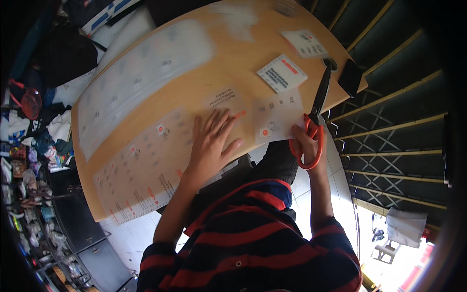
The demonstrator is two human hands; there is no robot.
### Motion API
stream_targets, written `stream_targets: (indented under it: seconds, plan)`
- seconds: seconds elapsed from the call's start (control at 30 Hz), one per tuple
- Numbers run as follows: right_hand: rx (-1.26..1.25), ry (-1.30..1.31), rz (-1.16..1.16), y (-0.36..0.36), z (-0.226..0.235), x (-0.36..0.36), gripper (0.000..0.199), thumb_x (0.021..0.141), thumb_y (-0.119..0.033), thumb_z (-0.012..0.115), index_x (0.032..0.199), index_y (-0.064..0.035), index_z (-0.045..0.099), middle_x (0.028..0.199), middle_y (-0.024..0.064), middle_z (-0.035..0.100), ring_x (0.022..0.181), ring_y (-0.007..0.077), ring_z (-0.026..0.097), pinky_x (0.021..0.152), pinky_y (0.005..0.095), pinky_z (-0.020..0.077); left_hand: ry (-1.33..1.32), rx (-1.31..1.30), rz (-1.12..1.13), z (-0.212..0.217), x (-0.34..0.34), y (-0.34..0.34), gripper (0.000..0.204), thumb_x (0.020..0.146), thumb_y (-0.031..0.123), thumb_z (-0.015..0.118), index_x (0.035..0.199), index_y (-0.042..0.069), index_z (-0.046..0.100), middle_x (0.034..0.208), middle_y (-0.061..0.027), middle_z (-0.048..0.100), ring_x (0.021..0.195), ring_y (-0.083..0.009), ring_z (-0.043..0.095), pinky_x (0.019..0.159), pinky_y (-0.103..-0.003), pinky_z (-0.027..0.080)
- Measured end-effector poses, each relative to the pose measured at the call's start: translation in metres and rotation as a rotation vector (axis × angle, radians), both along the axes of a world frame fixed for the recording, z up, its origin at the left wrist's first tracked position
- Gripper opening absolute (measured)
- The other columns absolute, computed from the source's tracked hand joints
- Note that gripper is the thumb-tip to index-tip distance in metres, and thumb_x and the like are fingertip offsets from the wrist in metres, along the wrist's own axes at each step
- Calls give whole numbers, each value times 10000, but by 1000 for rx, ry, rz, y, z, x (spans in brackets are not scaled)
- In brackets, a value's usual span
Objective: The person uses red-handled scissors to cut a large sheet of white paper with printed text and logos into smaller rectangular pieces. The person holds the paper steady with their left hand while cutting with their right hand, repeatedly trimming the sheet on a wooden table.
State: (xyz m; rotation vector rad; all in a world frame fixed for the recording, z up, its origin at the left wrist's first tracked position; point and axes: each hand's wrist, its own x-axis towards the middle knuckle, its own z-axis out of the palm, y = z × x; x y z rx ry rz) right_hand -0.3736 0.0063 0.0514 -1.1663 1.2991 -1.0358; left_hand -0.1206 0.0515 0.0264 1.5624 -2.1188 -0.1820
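My left hand (212, 142) lies on the wooden table with its fingers spread and the thumb apart. Its fingertips rest over a small translucent printed sheet (226, 99). In my right hand (310, 144) is a pair of scissors (321, 92) with red handles, its dark blades together and pointing away from me. The thumb of that hand also touches the corner of another translucent printed piece (278, 116) at the table's near edge. To the left of my left hand, a larger translucent sheet (116, 177) with red and grey print reaches over the edge.
A long whitish plastic sheet (146, 68) covers the far left of the table (233, 58). Cut printed pieces (282, 73) and another cut piece (305, 43) lie at the far right, near a black phone (350, 78). A folding metal gate (394, 141) stands to the right, crowded shelves (39, 219) to the left.
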Motion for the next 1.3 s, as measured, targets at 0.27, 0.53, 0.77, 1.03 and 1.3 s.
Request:
stream_targets:
  seconds: [0.27,0.53,0.77,1.03,1.3]
  plan:
    - [-51,206,225,-39,30,26,185,835,-162,648,841,21,624,558,0,524,456,89,476,429,266,349,372,87,80,13,22,-22,413,913,183,665,1274,13,559,1267,-173,589,1099,-325,580,946,-441,456]
    - [-132,318,788,-67,57,5,186,801,-133,726,848,11,618,699,-1,542,704,70,540,623,277,451,955,360,-102,42,-5,-52,460,876,132,716,1277,21,518,1070,-122,657,957,-167,621,774,-314,511]
    - [-20,255,381,-52,41,3,242,777,-190,797,788,-21,624,634,-15,528,531,65,484,476,244,392,1399,306,126,28,-22,-61,210,906,63,678,1079,9,571,976,-71,653,810,-115,635,664,-258,521]
    - [-4,141,183,-52,28,-5,224,789,-206,772,808,-25,642,622,-13,544,480,58,487,437,226,378,1407,316,123,23,-36,-61,190,907,43,671,1054,-10,563,966,-85,651,787,-130,647,633,-284,548]
    - [3,183,144,-48,35,-1,214,795,-188,751,849,-31,616,576,-7,530,426,72,474,399,240,363,1331,402,29,15,-15,-37,202,920,20,646,1081,-31,536,994,-122,654,721,-140,650,603,-276,547]
